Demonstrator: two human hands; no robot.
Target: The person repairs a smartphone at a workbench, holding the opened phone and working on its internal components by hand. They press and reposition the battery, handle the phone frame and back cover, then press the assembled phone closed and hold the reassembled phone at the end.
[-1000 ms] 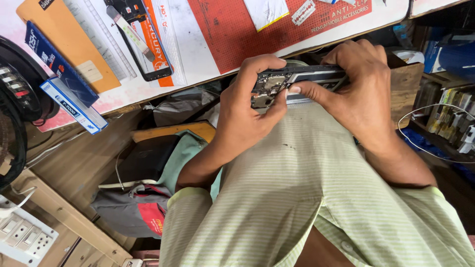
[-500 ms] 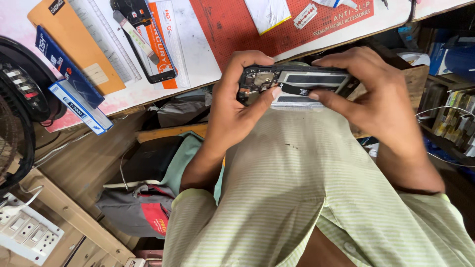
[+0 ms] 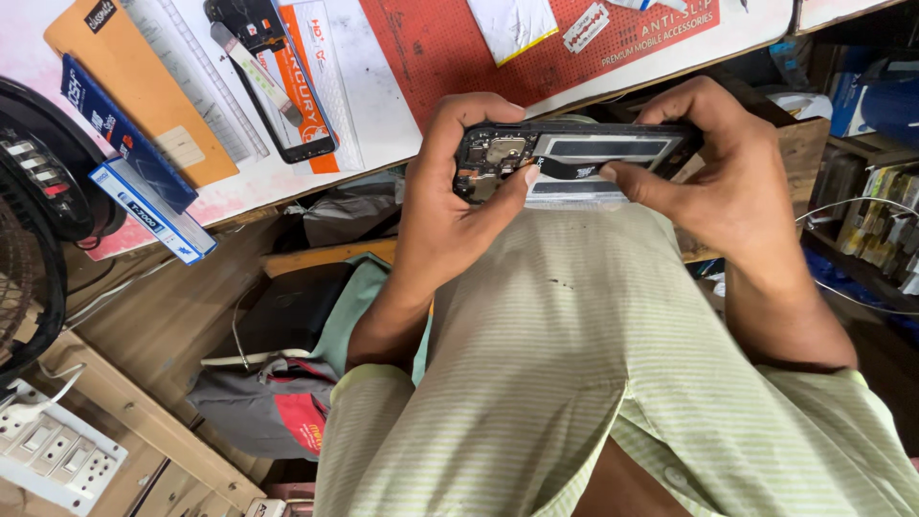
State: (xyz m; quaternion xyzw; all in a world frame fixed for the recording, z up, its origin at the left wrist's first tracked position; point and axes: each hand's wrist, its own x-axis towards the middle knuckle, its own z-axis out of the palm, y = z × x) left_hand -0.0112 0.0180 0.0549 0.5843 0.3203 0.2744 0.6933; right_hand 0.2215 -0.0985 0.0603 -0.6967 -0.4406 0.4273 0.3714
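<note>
Two hands [image 3: 450, 206] [image 3: 728, 182], one opened phone [image 3: 574, 158], one red mat [image 3: 459, 48], one razor blade [image 3: 585, 26], two blue boxes [image 3: 153, 206] [image 3: 120, 134], perhaps one ruler [image 3: 187, 77].

Far bench: red work mat [image 3: 450, 57] with white packet [image 3: 515, 24] and razor blade [image 3: 586, 26] on it. Left of mat: black phone [image 3: 273, 81] on orange card, clear ruler [image 3: 196, 81], tan board [image 3: 144, 96], blue boxes [image 3: 144, 182]. Fan guard [image 3: 29, 239] at left edge, white switch panel [image 3: 53, 445] near left. Grey-red bag [image 3: 273, 412] under bench.
</note>
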